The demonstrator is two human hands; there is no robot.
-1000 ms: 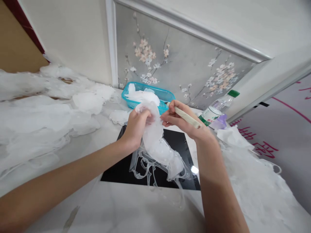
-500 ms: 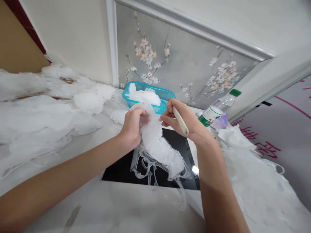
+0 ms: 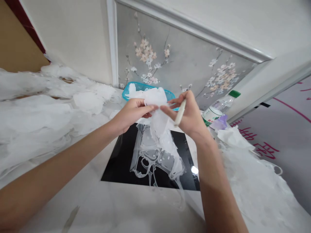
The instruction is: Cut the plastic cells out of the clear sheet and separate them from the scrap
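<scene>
Work is going on in the middle of the frame, where a thin white fabric point(image 3: 160, 124) with small dots is hanging between our two hands. Its lower end is lying on a black board point(image 3: 119, 165). Our left hand point(image 3: 132, 111) is pinching the upper edge of the fabric between thumb and fingers. Our right hand point(image 3: 189, 113) is pinching the same edge just beside it, and it is also clasping a pale stick-like tool point(image 3: 180, 113) with its tip pointing down. We cannot tell what kind of tool it is.

Behind the hands, a blue basket point(image 3: 125, 93) is holding more white pieces. A plastic bottle point(image 3: 218, 108) is standing to the right of it. Heaps of white cloth point(image 3: 36, 123) are lying at the left of the frame.

We are judging that we are pulling one piece free from the loose web around it. The next move is calling for a slow, even pull with both pinches close together, so that the thin material is not tearing, and for the tool tip being kept off the cloth.
</scene>
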